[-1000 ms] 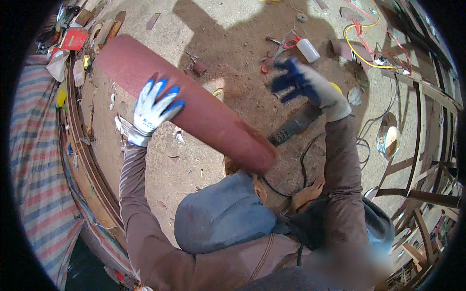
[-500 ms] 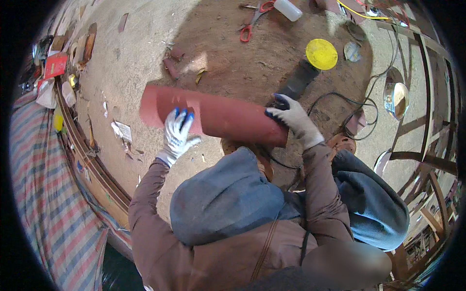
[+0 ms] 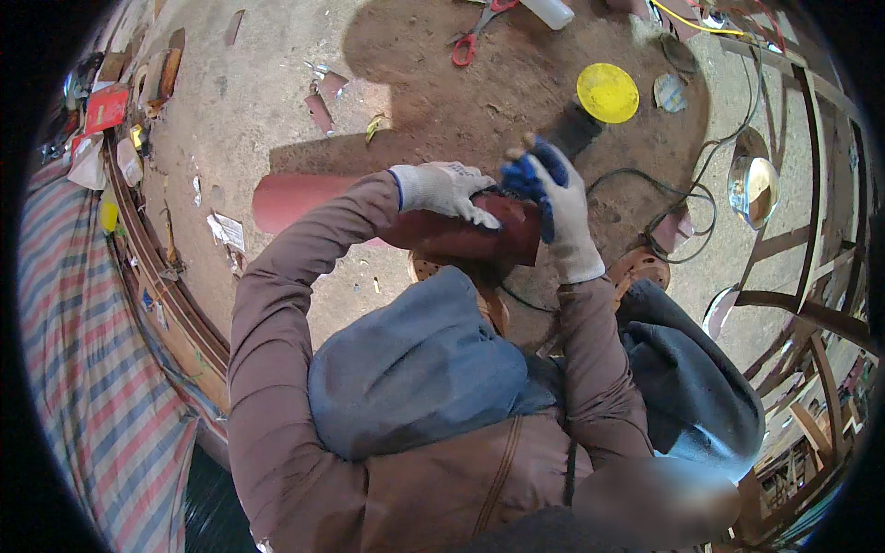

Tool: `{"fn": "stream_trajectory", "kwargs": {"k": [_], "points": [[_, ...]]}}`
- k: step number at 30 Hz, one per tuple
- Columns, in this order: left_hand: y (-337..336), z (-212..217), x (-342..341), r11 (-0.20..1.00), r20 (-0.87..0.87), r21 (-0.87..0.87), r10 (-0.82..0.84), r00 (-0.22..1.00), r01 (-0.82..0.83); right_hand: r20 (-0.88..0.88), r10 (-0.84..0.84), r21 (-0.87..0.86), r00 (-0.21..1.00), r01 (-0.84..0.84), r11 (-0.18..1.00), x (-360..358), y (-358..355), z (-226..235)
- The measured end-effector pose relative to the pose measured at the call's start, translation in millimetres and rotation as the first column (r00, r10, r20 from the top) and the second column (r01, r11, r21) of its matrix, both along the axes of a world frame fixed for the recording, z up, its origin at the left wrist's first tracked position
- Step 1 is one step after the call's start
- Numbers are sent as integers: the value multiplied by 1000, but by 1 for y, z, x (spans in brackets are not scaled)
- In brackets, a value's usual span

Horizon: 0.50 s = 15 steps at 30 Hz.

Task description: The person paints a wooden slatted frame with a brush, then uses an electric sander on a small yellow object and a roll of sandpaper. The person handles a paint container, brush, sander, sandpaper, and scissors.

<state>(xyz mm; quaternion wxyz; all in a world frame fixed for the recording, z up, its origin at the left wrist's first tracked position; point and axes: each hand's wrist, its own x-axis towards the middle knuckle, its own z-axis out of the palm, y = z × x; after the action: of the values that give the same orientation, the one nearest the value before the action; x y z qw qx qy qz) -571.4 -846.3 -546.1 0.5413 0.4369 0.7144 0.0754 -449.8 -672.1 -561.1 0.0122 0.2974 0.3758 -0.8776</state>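
A reddish-brown roll of sheet material (image 3: 300, 201) lies crosswise in front of my knees. My left hand (image 3: 447, 192), in a white glove, reaches over its right part, thumb on the near side and fingers over the far side, closed on it. My right hand (image 3: 558, 198), in a white glove with blue fingertips, is raised at the roll's right end. Its fingers are bent and smeared by motion, so what they hold, if anything, is unclear. Just beyond it lies a dark cylinder (image 3: 576, 131) with a yellow round disc (image 3: 608, 92) at its far end.
Red-handled scissors (image 3: 466, 48) and a white bottle (image 3: 550, 13) lie at the far side. A black cable (image 3: 636, 173) loops across the floor on the right, near a round tin (image 3: 760, 192) and metal frames (image 3: 811, 184). A striped tarp (image 3: 101, 350) hangs at the left.
My left hand has slid right along the roll from its middle toward its right end. My right hand has lifted its fingers off the roll's end. The roll has shifted slightly left.
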Motion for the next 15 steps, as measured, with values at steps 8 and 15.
{"fn": "stream_trajectory", "kwargs": {"k": [8, 15], "points": [[1, 30, -6, 941, -284, 324, 197, 938, -100, 27, 1, 74, 1000, -3, 997, 27, 25, -30], [4, 73, -50, 876, -67, 404, 316, 946, -264, 54, 465, 369, 884, -451, 813, 17, 27, -8]]}}
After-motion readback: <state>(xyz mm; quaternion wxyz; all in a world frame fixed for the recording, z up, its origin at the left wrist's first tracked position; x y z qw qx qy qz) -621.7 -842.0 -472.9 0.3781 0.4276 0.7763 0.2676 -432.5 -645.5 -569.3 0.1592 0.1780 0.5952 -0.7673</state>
